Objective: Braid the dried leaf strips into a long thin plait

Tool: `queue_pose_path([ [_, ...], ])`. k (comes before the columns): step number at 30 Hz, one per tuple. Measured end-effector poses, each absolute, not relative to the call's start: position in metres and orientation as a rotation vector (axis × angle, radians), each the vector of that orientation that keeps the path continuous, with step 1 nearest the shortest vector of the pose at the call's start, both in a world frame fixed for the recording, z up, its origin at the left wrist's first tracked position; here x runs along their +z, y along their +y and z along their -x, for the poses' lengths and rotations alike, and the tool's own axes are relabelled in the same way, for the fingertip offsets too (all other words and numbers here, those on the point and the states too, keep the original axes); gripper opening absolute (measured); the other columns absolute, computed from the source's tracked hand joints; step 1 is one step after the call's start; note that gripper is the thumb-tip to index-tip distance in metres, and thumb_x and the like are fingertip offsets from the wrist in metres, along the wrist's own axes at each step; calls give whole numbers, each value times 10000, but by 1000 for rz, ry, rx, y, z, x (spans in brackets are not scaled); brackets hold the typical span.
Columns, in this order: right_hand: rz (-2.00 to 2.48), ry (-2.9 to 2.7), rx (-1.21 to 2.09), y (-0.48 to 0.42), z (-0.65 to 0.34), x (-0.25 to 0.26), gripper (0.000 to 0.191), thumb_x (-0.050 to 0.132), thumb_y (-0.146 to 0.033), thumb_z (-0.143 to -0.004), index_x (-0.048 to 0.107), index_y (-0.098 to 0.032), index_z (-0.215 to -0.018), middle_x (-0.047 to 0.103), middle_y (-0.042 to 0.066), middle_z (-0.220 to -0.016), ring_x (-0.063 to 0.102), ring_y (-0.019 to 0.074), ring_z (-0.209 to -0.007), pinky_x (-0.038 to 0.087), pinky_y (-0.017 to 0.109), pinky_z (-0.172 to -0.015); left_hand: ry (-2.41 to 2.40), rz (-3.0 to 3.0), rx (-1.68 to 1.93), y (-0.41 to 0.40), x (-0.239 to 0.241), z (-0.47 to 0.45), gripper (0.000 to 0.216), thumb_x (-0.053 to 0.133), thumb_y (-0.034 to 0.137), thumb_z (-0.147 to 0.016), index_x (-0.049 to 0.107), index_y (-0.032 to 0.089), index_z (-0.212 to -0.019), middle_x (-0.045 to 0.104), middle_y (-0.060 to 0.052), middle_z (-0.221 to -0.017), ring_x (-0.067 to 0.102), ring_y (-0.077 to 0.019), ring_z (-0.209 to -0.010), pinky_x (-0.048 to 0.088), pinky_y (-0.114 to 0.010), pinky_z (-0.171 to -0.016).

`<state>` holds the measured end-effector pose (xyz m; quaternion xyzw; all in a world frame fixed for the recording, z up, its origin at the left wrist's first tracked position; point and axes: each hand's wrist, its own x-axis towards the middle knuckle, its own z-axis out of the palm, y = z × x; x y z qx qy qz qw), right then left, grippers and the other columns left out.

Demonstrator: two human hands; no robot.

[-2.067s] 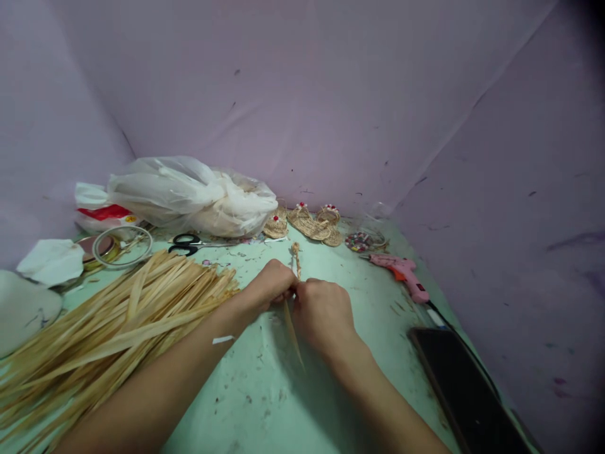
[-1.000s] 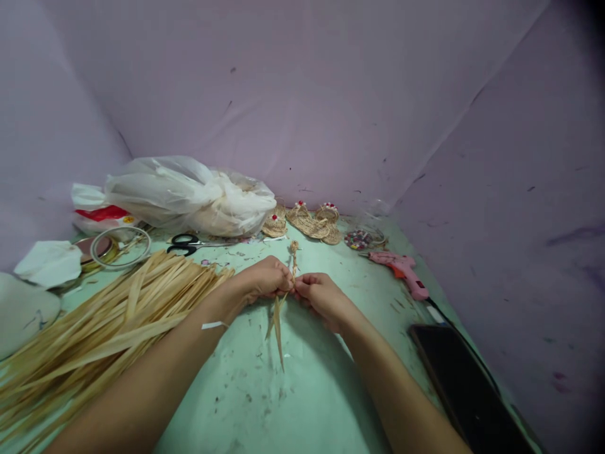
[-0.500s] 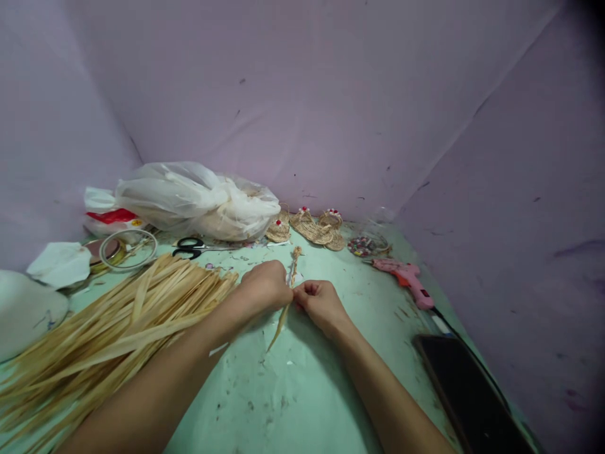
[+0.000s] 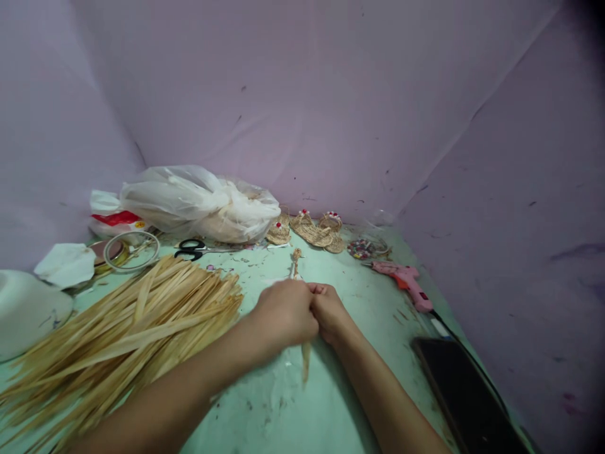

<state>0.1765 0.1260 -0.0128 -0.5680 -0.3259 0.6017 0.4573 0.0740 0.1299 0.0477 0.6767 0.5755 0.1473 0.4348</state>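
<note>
Both my hands meet at the middle of the pale green table point(image 4: 265, 410). My left hand point(image 4: 283, 315) is closed on a thin straw braid point(image 4: 295, 261), whose plaited end sticks out beyond my fingers toward the wall. My right hand point(image 4: 329, 312) is closed too, pinching the same braid right beside the left. Loose straw ends point(image 4: 305, 367) hang out below my hands onto the table. A big bundle of straw strips point(image 4: 123, 334) lies just left of my left forearm.
Black scissors point(image 4: 191, 250), a clear tape ring point(image 4: 131, 250) and a white plastic bag point(image 4: 198, 203) lie at the back left. Small woven straw sandals point(image 4: 312, 229), a bead dish point(image 4: 362, 248) and a pink glue gun point(image 4: 404, 280) sit back right. A dark phone point(image 4: 467, 397) lies near right.
My hands have drawn closer to me and pressed together, the left now covering more of the braid. The loose straw ends swung from pointing left-down to straight down.
</note>
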Motion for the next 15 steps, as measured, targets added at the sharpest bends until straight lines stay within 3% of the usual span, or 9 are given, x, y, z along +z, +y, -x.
queue_pose_path([
  [1, 1403, -825, 1476, 125, -177, -13, 51, 538, -188, -484, 532, -137, -484, 465, -43, -381, 330, 49, -355, 203, 191, -381, 1501, -1757, 404, 137, 50, -69, 70, 559, 101, -506, 557, 147, -559, 525, -58, -532, 553, -231, -708, 340, -258, -577],
  [3, 1396, -866, 1477, 124, -179, -12, 90, 549, -208, -510, 510, -137, -470, 448, -50, -381, 297, 34, -340, 168, 188, -370, 1606, -1641, 503, 148, 50, -61, 212, 549, 146, -564, 595, 132, -771, 500, -12, -459, 514, -160, -512, 321, -234, -489],
  [6, 1345, -911, 1489, 123, -181, -14, 117, 553, -222, -536, 500, -137, -476, 444, -51, -384, 309, 34, -339, 178, 186, -372, 1434, -1175, 466, 151, 40, -58, 355, 511, 134, -619, 518, 110, -973, 504, 24, -448, 432, -99, -359, 284, -198, -394],
  [10, 1300, -920, 1505, 123, -183, -18, 101, 552, -212, -546, 500, -136, -504, 483, -34, -410, 384, 53, -365, 250, 184, -399, 1072, -848, 386, 147, 17, -61, 84, 480, 150, -665, 526, 89, -701, 524, -8, -519, 455, -61, -377, 321, -164, -374],
  [15, 1279, -1116, 1528, 124, -191, -16, 186, 572, -289, -603, 494, -135, -535, 504, -28, -455, 293, 31, -348, 171, 183, -376, 1139, -1068, 381, 150, 8, -58, 118, 539, 221, -632, 539, 106, -606, 406, 55, -404, 298, -28, -299, 170, -153, -316],
])
